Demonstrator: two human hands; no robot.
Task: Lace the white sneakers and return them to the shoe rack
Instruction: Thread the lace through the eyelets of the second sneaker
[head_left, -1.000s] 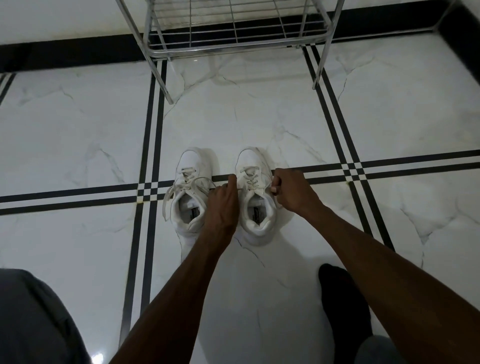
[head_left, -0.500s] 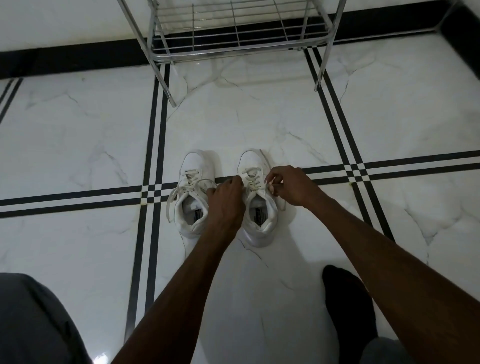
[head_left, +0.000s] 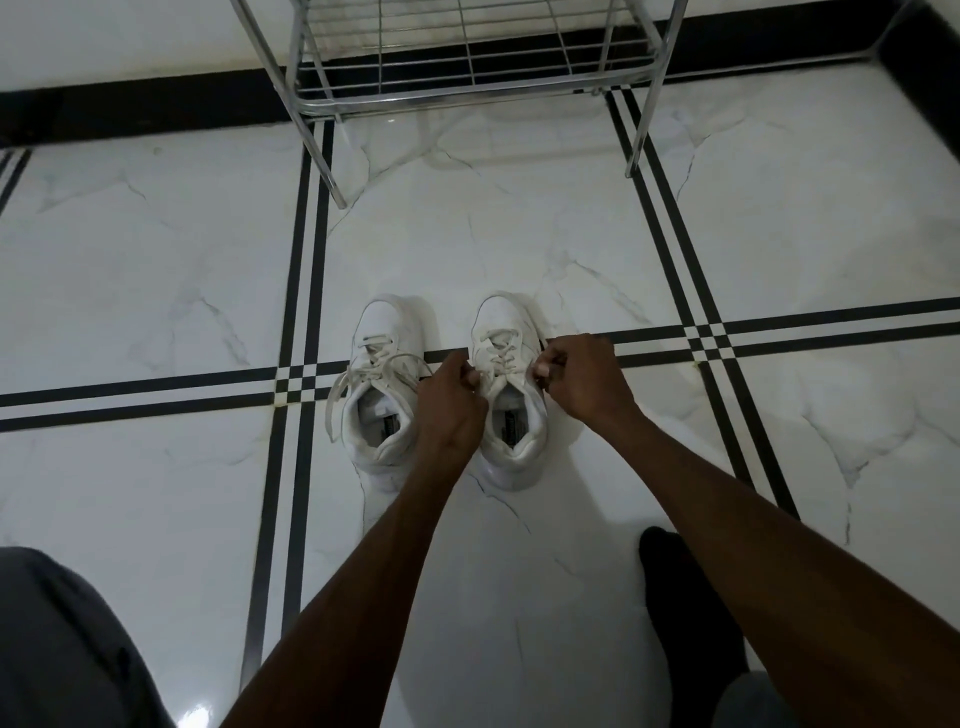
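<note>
Two white sneakers stand side by side on the marble floor, toes pointing away from me. The left sneaker (head_left: 379, 374) has loose lace loops spilling over its left side. The right sneaker (head_left: 506, 384) is laced up its tongue. My left hand (head_left: 449, 402) is pinched on the lace at the right sneaker's left side. My right hand (head_left: 584, 379) pinches the lace at its right side. The lace ends are hidden inside my fingers. The chrome wire shoe rack (head_left: 467, 62) stands beyond the shoes, its bottom shelf bare.
White marble floor (head_left: 156, 270) with black stripe lines. A black skirting runs along the far wall. My black-socked foot (head_left: 680, 597) rests at the lower right, and my grey-clothed knee (head_left: 57, 644) fills the lower left corner. The rack's legs stand about one tile beyond the shoes.
My hands have drawn slightly closer together over the right sneaker's laces. The view has shifted down a little. The sneakers have not moved.
</note>
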